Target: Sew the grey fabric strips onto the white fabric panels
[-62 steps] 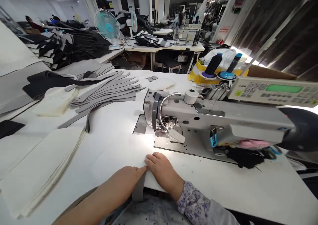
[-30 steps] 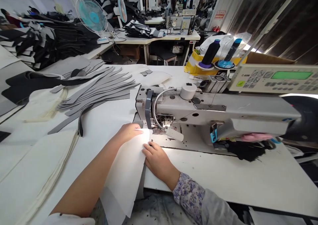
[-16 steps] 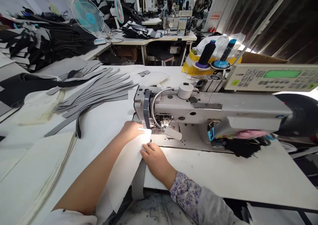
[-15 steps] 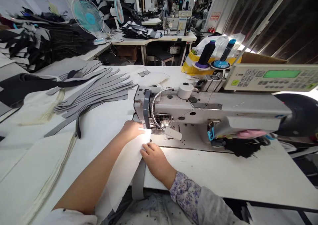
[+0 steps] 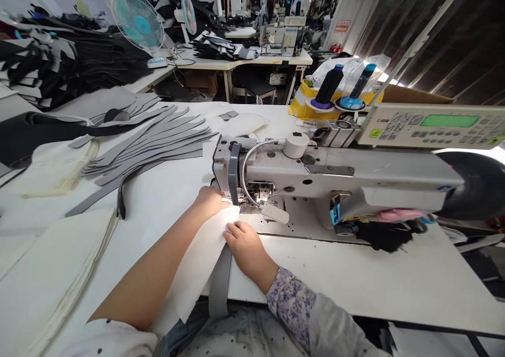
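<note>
A long white fabric piece (image 5: 201, 257) runs from my lap up to the needle area of a grey sewing machine (image 5: 268, 165). A grey strip (image 5: 220, 283) hangs beneath it over the table edge. My left hand (image 5: 210, 202) lies at the far end of the white piece, close against the machine head; its fingers are mostly hidden, so their grip cannot be seen. With fingers and thumb bent together, my right hand (image 5: 248, 249) grips the right edge of the white piece just in front of the needle. The lamp's glare washes out the fabric there.
Grey strips (image 5: 158, 146) lie fanned out at the left, beside stacked white pieces (image 5: 67, 273). Thread cones (image 5: 329, 86) and a control panel (image 5: 434, 123) stand behind the machine. Black scraps (image 5: 386, 233) sit under its arm. A fan (image 5: 138, 23) stands farther back.
The white piece has slid slightly forward towards the needle. My left hand has shifted a little up and away; my right hand stays at the edge, nearly in place.
</note>
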The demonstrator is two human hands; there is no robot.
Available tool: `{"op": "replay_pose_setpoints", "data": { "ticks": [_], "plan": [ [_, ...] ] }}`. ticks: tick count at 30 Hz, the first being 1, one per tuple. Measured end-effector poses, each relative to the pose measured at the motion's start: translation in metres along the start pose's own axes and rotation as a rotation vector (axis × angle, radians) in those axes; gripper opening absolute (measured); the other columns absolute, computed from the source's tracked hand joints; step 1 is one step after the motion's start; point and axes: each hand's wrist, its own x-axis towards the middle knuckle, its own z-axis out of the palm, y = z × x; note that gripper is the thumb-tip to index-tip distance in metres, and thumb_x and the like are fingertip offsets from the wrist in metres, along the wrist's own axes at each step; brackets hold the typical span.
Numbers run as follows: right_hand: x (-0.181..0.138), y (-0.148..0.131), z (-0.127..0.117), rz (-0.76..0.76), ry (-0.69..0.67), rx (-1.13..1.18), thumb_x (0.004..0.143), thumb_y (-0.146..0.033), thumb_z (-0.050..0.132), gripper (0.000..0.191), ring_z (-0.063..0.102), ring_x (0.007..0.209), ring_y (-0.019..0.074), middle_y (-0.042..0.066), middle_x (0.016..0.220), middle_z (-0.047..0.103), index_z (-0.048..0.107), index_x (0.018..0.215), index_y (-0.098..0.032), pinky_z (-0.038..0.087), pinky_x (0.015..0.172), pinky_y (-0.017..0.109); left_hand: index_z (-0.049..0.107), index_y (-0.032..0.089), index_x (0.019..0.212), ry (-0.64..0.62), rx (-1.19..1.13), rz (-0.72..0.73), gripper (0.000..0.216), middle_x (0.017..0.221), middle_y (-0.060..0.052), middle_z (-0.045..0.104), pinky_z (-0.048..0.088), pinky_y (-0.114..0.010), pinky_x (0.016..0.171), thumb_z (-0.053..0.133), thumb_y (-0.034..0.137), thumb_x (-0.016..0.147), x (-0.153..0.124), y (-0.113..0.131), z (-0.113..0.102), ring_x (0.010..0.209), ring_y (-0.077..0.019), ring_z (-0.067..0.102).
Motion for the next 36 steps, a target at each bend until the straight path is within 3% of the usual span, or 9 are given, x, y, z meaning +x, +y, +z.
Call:
{"op": "replay_pose_setpoints", "data": {
  "ticks": [3,5,8,11,15,17,21,25,36],
  "plan": [
    [0.004,0.007,0.002,0.019,0.012,0.002,0.086,-0.005,0.060,0.012,0.053,0.102,0.0244,0.012,0.111,0.061,0.064,0.093,-0.014,0.048,0.090,0.037,0.062,0.013,0.095,0.169,0.055,0.014,0.013,0.100,-0.010,0.058,0.037,-0.036,0.101,0.065,0.022,0.086,-0.036,0.010,-0.007,0.109,-0.0303,0.051],
    [0.007,0.012,0.004,0.028,0.024,0.014,0.089,-0.009,0.060,0.011,0.053,0.104,0.0250,0.012,0.110,0.062,0.065,0.096,-0.015,0.048,0.093,0.038,0.060,0.016,0.095,0.193,0.013,0.015,0.012,0.102,-0.008,0.057,0.041,-0.033,0.094,0.065,0.025,0.089,-0.073,0.017,-0.009,0.105,-0.0279,0.053],
    [0.008,0.015,0.003,0.029,0.038,0.042,0.089,-0.013,0.061,0.011,0.054,0.106,0.0254,0.011,0.112,0.063,0.065,0.099,-0.015,0.047,0.096,0.038,0.058,0.020,0.100,0.004,-0.107,0.014,0.027,0.104,-0.003,0.056,0.043,-0.029,0.077,0.076,0.033,0.084,-0.129,0.026,-0.005,0.096,-0.0233,0.055],
    [0.004,0.009,-0.004,0.031,0.057,0.053,0.089,-0.009,0.059,0.018,0.052,0.114,0.0270,0.013,0.122,0.060,0.064,0.106,-0.012,0.045,0.102,0.040,0.058,0.022,0.103,-0.105,-0.107,-0.037,0.012,0.098,0.000,0.057,0.040,-0.028,0.070,0.065,0.023,0.093,-0.160,0.033,0.002,0.088,-0.0191,0.057],
    [-0.023,-0.014,-0.023,0.138,0.057,0.152,0.092,-0.015,0.056,0.014,0.056,0.106,0.0262,0.012,0.115,0.061,0.061,0.106,-0.014,0.049,0.095,0.041,0.061,0.022,0.095,-0.101,-0.093,-0.031,0.016,0.092,0.000,0.057,0.038,-0.028,0.072,0.048,0.013,0.100,-0.158,0.040,0.007,0.087,-0.0174,0.056],
    [-0.044,-0.028,-0.031,0.067,0.002,0.222,0.092,-0.021,0.060,0.011,0.058,0.098,0.0247,0.009,0.106,0.063,0.062,0.101,-0.015,0.051,0.092,0.041,0.061,0.020,0.093,-0.115,-0.066,-0.014,0.017,0.093,0.000,0.056,0.039,-0.029,0.073,0.048,0.012,0.099,-0.152,0.043,0.007,0.087,-0.0177,0.056],
    [-0.072,-0.044,-0.034,-0.055,0.010,0.195,0.091,-0.029,0.063,0.025,0.049,0.121,0.0291,0.009,0.126,0.058,0.062,0.113,-0.017,0.043,0.106,0.045,0.060,0.018,0.091,-0.177,0.039,-0.034,0.020,0.092,-0.002,0.056,0.040,-0.029,0.074,0.044,0.008,0.099,-0.141,0.049,0.005,0.087,-0.0189,0.056],
    [-0.072,-0.041,-0.031,-0.010,-0.015,0.179,0.091,-0.026,0.062,0.023,0.051,0.120,0.0278,0.008,0.125,0.060,0.064,0.112,-0.018,0.044,0.107,0.043,0.060,0.017,0.092,-0.181,0.097,-0.013,0.023,0.093,-0.004,0.057,0.043,-0.029,0.077,0.041,0.005,0.096,-0.131,0.055,0.005,0.090,-0.0204,0.056],
    [-0.053,-0.031,-0.025,-0.022,-0.033,0.147,0.090,-0.025,0.063,0.046,0.047,0.125,0.0289,0.011,0.137,0.053,0.054,0.133,-0.013,0.041,0.109,0.044,0.059,0.013,0.093,-0.169,0.196,-0.038,0.028,0.094,-0.007,0.055,0.046,-0.027,0.074,0.042,-0.006,0.083,-0.105,0.066,-0.001,0.088,-0.0216,0.057]
  ]
}}
